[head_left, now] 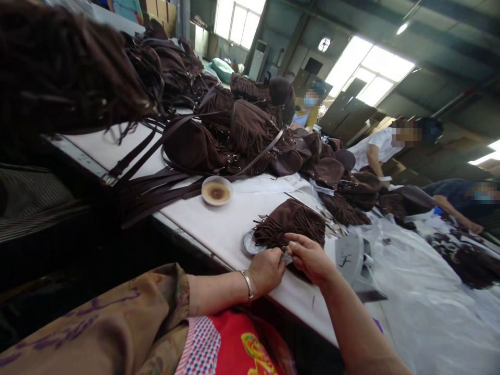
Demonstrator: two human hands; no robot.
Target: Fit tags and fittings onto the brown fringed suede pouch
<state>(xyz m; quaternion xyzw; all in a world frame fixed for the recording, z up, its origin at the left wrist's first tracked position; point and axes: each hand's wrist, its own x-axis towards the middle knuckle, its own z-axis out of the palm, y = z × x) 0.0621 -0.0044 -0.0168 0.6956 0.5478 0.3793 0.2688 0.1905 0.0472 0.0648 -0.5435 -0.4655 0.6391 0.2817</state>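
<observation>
A brown fringed suede piece (291,224) lies on the white table (234,221) close to its near edge. My left hand (266,271), with a silver bangle on the wrist, pinches the near edge of that piece. My right hand (308,256) meets it there, fingers closed on the same edge. What sits between the fingertips is too small to tell. A round grey disc (247,244) pokes out from under the piece on its left.
A small white dish (216,191) with brown paste stands left of the piece. Brown fringed bags (230,133) and long straps (156,195) pile up across the far table. A white plastic object (353,260) lies to the right. Other people sit further along on the right.
</observation>
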